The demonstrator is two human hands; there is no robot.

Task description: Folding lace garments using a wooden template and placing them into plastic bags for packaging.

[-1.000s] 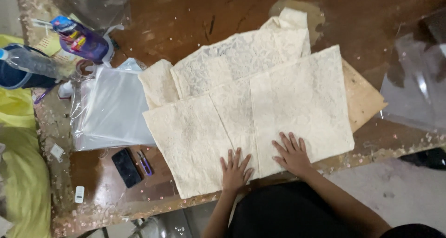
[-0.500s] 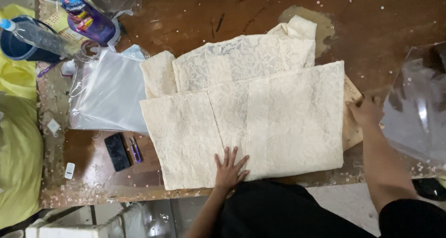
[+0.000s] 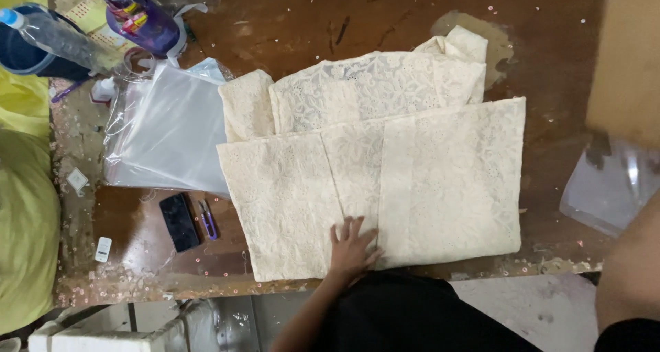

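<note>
A folded cream lace fabric (image 3: 412,180) lies spread on a worn brown wooden table (image 3: 289,22). My left hand (image 3: 352,245) rests flat on the fabric's near edge with its fingers apart and nothing in it. At the right, my right forearm (image 3: 629,269) rises close to the camera. A blurred tan cardboard sheet (image 3: 625,63) hovers above the table at the top right. My right hand grips this sheet, and the hand itself is hidden behind it.
Clear plastic bags (image 3: 165,128) lie left of the fabric. A black phone (image 3: 179,221) and small purple snips (image 3: 206,218) sit near the front edge. A water bottle (image 3: 55,36), a purple pouch (image 3: 141,15) and yellow cloth (image 3: 24,221) are at the left, and clear plastic (image 3: 605,187) at the right.
My right hand left the fabric, took the cardboard sheet by its right edge and pulled it out from under the fabric, up toward the camera. My left hand stayed pressed on the fabric.
</note>
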